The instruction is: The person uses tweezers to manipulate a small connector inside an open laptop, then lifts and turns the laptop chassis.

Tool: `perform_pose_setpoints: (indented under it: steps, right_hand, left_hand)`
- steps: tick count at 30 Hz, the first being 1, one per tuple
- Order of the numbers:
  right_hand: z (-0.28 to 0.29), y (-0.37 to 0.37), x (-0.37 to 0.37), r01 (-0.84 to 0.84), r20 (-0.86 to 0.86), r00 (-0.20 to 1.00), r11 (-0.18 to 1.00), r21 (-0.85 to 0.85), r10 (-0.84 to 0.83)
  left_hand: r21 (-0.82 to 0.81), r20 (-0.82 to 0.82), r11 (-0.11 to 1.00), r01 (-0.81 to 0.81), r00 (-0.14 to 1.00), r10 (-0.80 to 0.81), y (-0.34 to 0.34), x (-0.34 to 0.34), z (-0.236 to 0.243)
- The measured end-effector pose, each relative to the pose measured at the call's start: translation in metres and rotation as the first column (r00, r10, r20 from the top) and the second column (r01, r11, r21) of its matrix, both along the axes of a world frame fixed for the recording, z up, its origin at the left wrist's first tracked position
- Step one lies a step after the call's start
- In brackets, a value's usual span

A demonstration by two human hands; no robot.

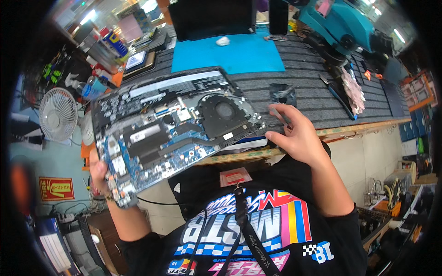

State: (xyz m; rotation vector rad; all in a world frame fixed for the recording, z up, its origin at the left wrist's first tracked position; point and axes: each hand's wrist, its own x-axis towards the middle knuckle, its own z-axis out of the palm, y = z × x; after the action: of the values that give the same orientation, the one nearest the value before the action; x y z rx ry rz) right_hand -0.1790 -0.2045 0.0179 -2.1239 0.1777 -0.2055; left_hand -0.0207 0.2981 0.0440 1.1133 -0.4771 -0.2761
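Note:
An opened laptop base [184, 142] is held tilted over the bench's front edge, its inside facing up. A blue circuit board [184, 156], a dark heat pipe [189, 141] and a round black cooling fan [224, 109] show in it. My left hand [98, 170] grips its left edge, with the fingers underneath hidden. Beside the right corner is my right hand [294, 133], thumb and fingers apart and curved. The thumb comes close to the corner; I cannot tell whether it touches. A small dark plastic bag [282, 94] lies just beyond that hand.
A blue mat [225, 55] lies on the striped bench cloth [308, 76], below a black monitor [212, 18]. To the right lie pliers [338, 96] and a crumpled pink cloth [352, 92]. A white fan [58, 113] stands left, near several bottles.

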Motion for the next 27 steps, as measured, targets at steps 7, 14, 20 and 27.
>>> perform_pose_setpoints:
  steps: [7,14,20,27]
  right_hand:
    - [-0.003,0.022,0.007,0.026,-0.067,0.998,0.956,0.292,-0.007]
    - [-0.013,0.038,0.026,-0.014,-0.003,1.0,0.843,0.537,0.018]
    - [-0.009,0.046,0.032,0.064,-0.054,0.998,0.714,0.697,-0.037]
    - [-0.003,0.037,0.028,0.122,-0.058,0.99,0.593,0.796,-0.126]
  left_hand:
    - [0.384,0.041,0.916,-0.119,0.993,0.112,0.028,0.052,0.007]
    - [0.475,-0.02,0.825,-0.306,0.934,0.357,0.019,0.038,-0.011]
    - [0.556,0.105,0.778,-0.294,0.953,0.284,0.014,0.048,-0.028]
    - [0.654,0.234,0.678,-0.336,0.942,0.241,-0.012,0.087,-0.051]
